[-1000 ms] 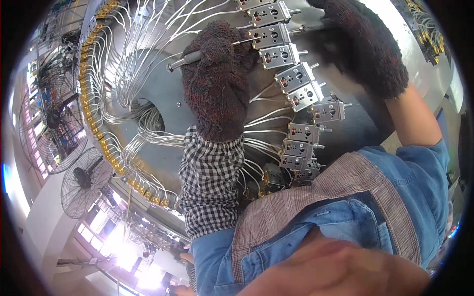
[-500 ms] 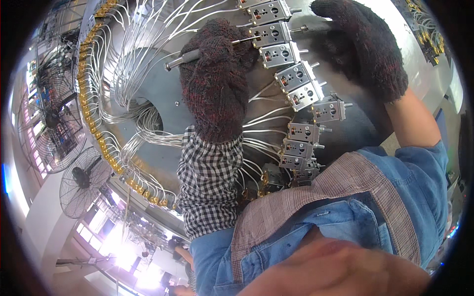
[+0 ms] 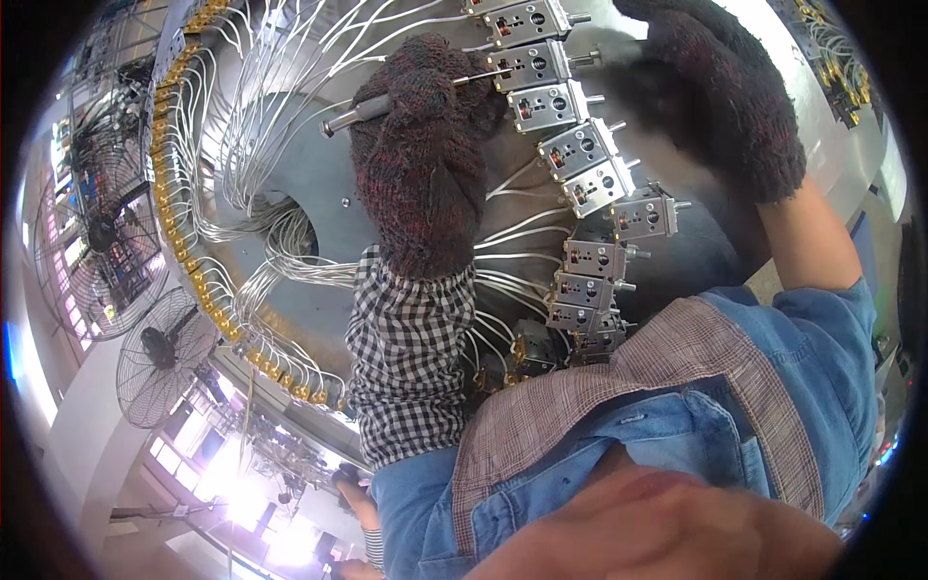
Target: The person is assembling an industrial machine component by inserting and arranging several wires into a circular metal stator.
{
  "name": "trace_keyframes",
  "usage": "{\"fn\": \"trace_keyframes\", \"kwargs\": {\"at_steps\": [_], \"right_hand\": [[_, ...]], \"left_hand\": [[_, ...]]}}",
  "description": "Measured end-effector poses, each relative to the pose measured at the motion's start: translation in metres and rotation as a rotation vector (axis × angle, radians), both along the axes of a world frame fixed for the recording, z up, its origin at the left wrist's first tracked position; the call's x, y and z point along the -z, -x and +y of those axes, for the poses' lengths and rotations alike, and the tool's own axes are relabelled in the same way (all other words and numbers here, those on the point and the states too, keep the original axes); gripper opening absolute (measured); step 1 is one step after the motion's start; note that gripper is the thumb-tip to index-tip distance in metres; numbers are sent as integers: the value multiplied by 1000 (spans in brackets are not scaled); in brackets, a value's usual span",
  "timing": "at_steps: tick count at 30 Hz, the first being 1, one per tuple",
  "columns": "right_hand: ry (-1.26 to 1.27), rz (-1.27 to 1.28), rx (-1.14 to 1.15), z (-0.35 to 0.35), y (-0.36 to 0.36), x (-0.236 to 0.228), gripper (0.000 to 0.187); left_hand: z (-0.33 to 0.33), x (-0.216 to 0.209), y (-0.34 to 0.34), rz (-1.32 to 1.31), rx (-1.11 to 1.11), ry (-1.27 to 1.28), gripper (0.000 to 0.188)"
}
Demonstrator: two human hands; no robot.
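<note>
My left hand (image 3: 420, 159), in a dark knitted glove, is closed around a screwdriver (image 3: 356, 117) with a grey handle. Its thin shaft points right, and the tip meets the left end of a small silver metal box (image 3: 534, 68) in a curved row of such boxes. From that box's right end a short threaded stud (image 3: 586, 60) sticks out. My right hand (image 3: 730, 101), gloved alike, hovers over the shiny metal surface to the right of the row. Its fingers reach out to the upper left, apart from the stud, and seem to hold nothing.
White wires (image 3: 280, 155) run from a hole in the round metal plate (image 3: 333, 208) to brass-coloured fittings (image 3: 174, 213) along its rim and to the boxes. More boxes (image 3: 594, 259) curve toward my body. A fan (image 3: 166, 348) stands at left; another person's arm (image 3: 360, 503) shows below.
My right hand has shifted slightly, its fingers drawing away from the stud. The left hand and screwdriver stay almost where they were, tip still at the same box.
</note>
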State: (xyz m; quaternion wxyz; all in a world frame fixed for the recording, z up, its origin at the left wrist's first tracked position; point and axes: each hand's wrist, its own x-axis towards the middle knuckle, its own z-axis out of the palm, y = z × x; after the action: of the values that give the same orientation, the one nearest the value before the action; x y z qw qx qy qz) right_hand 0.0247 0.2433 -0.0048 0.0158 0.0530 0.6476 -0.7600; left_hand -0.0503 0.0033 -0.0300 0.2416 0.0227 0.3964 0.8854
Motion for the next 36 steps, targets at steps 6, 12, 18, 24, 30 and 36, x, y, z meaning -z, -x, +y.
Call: {"fn": "trace_keyframes", "kwargs": {"at_steps": [6, 12, 18, 24, 30, 36], "right_hand": [[-1205, 663, -23, 3, 8, 6, 35], [-312, -97, 115, -9, 2, -11, 35], [-1026, 549, 232, -15, 6, 16, 39], [-503, 554, -165, -1, 3, 14, 36], [484, 245, -273, 4, 9, 69, 37], [84, 278, -148, 2, -2, 40, 39]], "left_hand": [[4, -6, 0, 22, 20, 13, 30], [19, -22, -8, 26, -109, 176, 18], [14, -17, -6, 34, -74, 139, 22], [12, -17, -8, 26, -88, 139, 27], [1, -3, -1, -2, 8, 38, 30], [5, -2, -3, 27, -29, 10, 33]]}}
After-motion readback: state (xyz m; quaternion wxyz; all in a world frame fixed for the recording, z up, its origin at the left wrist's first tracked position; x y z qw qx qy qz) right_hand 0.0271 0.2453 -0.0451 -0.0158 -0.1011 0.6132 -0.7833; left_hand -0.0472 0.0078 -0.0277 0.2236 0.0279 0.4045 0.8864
